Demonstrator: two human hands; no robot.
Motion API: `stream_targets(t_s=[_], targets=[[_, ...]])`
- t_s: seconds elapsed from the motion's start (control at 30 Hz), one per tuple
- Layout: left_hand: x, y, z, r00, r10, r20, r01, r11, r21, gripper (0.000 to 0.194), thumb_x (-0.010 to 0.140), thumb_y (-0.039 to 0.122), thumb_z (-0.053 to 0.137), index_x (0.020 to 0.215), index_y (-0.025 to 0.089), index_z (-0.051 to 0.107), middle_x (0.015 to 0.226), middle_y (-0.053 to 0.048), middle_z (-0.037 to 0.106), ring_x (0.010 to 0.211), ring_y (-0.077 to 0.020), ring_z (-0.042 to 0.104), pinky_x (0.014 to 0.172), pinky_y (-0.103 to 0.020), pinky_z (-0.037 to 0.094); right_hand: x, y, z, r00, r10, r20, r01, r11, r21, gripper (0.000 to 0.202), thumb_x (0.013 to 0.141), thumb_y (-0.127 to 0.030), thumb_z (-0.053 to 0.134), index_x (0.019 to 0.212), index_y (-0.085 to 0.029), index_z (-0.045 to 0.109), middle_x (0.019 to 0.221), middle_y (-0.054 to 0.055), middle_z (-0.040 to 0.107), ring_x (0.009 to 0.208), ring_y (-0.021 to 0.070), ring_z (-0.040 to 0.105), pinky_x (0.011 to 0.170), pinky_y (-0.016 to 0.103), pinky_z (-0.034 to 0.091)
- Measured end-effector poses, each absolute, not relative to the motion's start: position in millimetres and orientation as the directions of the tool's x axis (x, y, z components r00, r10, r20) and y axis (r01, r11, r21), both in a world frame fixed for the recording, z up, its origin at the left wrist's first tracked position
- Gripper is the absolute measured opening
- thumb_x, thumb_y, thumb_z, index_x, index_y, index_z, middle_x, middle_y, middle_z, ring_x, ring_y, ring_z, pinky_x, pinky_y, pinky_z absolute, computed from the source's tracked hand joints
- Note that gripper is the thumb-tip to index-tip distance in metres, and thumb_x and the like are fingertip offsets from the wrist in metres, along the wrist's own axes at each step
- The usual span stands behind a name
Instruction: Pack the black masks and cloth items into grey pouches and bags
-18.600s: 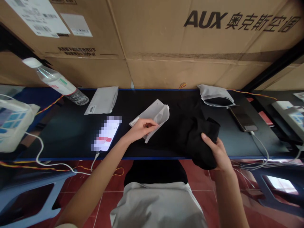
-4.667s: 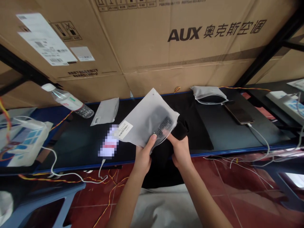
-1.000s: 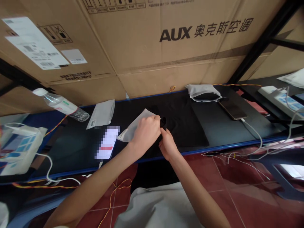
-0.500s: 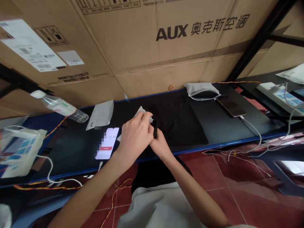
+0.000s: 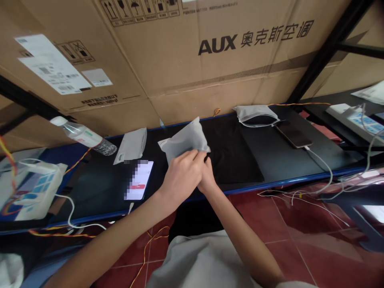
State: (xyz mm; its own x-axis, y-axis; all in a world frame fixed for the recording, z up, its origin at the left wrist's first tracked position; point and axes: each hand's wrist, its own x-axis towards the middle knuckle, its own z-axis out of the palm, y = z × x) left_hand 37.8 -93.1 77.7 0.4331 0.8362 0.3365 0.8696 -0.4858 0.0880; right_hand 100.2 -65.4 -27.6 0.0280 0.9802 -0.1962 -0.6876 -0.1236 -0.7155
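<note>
A frosted grey-white plastic pouch [image 5: 187, 138] is held tilted up over the dark shelf top. My left hand [image 5: 184, 178] is closed on its lower right part, fingers bent over the edge. My right hand [image 5: 207, 176] is closed and pressed against the left fingertips at the pouch's right corner. A small dark bit shows between the two hands, and the left fingers hide most of what the right holds. Just right of the hands, a black cloth [image 5: 232, 156] lies spread flat on the shelf [image 5: 288, 162].
Left of the hands are a lit phone [image 5: 143, 182], another frosted pouch [image 5: 131, 145] and a water bottle [image 5: 85, 136] lying tilted. An open pouch [image 5: 258, 116] and a dark phone [image 5: 293, 134] on a cable lie right. A large cardboard box [image 5: 210, 76] stands behind.
The pouch has come up into fuller view above my left hand. Both hands have shifted slightly right and down, and the black strip seen at my right hand is now mostly hidden.
</note>
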Motion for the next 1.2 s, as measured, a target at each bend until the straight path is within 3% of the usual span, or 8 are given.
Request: stream_targets(t_s=[0.17,0.23,0.33,0.47,0.7,0.9,1.0,1.2], targets=[[1.4,-108.8,32.1,-0.014,0.856,0.518,0.843,-0.268,0.467,0.035,0.088,0.021,0.063,0.122,0.021,0.067,0.113,-0.011,0.068,0.102,-0.0234,0.068,0.088,-0.037,0.058,130.1,-51.6,-12.7,0.088,0.956,-0.279,-0.811,-0.094,-0.577,0.035,0.069,-0.029,0.081,0.1,-0.025,0.066,0.101,-0.002,0.074,0.101,0.0227,0.071,0.089,0.036,0.057],[-9.0,-111.7,9.9,-0.21,0.907,0.365,0.692,-0.126,0.711,0.052,0.082,0.026,0.071,0.133,0.02,0.06,0.121,-0.012,0.068,0.096,-0.0218,0.07,0.079,-0.035,0.061,140.1,-52.8,-7.6,0.066,0.966,-0.251,-0.831,-0.087,-0.55,0.042,0.066,-0.027,0.085,0.105,-0.026,0.067,0.105,-0.002,0.076,0.104,0.0244,0.071,0.091,0.039,0.058],[-6.6,-111.4,-15.6,-0.227,0.969,0.1,0.283,-0.033,0.958,0.054,0.078,0.031,0.077,0.129,0.017,0.064,0.12,-0.014,0.073,0.103,-0.0243,0.073,0.088,-0.037,0.062,144.8,-58.9,-4.1,-0.014,0.99,-0.143,-0.842,-0.089,-0.532,0.046,0.066,-0.022,0.085,0.108,-0.027,0.068,0.106,-0.002,0.076,0.103,0.0236,0.072,0.094,0.04,0.058],[11.4,-110.0,-27.8,-0.304,0.936,0.178,0.141,-0.14,0.98,0.039,0.079,0.028,0.077,0.115,0.015,0.073,0.114,-0.012,0.077,0.11,-0.0269,0.073,0.1,-0.04,0.058,141.4,-64.9,-3.1,-0.021,0.992,-0.121,-0.838,-0.083,-0.539,0.054,0.061,-0.016,0.085,0.111,-0.028,0.068,0.1,-0.004,0.077,0.1,0.0227,0.072,0.096,0.04,0.058],[18.7,-102.3,-37.4,-0.342,0.889,0.304,0.307,-0.2,0.93,0.026,0.078,0.021,0.074,0.103,0.015,0.076,0.095,-0.006,0.079,0.089,-0.0237,0.077,0.082,-0.033,0.064,146.3,-67.3,3.5,0.006,0.992,-0.124,-0.85,-0.06,-0.523,0.053,0.06,-0.013,0.086,0.108,-0.028,0.069,0.089,-0.006,0.075,0.092,0.0206,0.071,0.09,0.037,0.059],[23.5,-96.5,-39.7,-0.278,0.928,0.249,0.2,-0.197,0.96,0.022,0.074,0.021,0.078,0.095,0.015,0.076,0.085,-0.006,0.079,0.075,-0.0248,0.077,0.077,-0.039,0.066,152.9,-71.1,4.2,-0.018,0.989,-0.147,-0.861,-0.09,-0.501,0.047,0.061,-0.011,0.085,0.103,-0.025,0.071,0.083,-0.006,0.073,0.08,0.0169,0.069,0.076,0.03,0.059],[27.8,-96.4,-38.0,-0.276,0.932,0.234,0.205,-0.181,0.962,0.022,0.073,0.023,0.081,0.092,0.015,0.076,0.087,-0.007,0.079,0.087,-0.0292,0.078,0.087,-0.044,0.064,151.0,-75.1,5.3,-0.089,0.981,-0.17,-0.871,-0.159,-0.466,0.042,0.062,-0.011,0.085,0.1,-0.023,0.071,0.081,-0.005,0.072,0.077,0.0166,0.068,0.073,0.03,0.059],[34.1,-90.9,-48.1,-0.436,0.791,0.429,0.293,-0.326,0.899,0.034,0.075,0.023,0.078,0.108,0.018,0.074,0.114,-0.012,0.077,0.128,-0.0308,0.065,0.115,-0.047,0.049,144.7,-87.2,17.0,-0.167,0.98,-0.109,-0.884,-0.198,-0.424,0.044,0.064,-0.011,0.085,0.103,-0.025,0.072,0.09,-0.005,0.075,0.098,0.0191,0.071,0.101,0.036,0.056]])
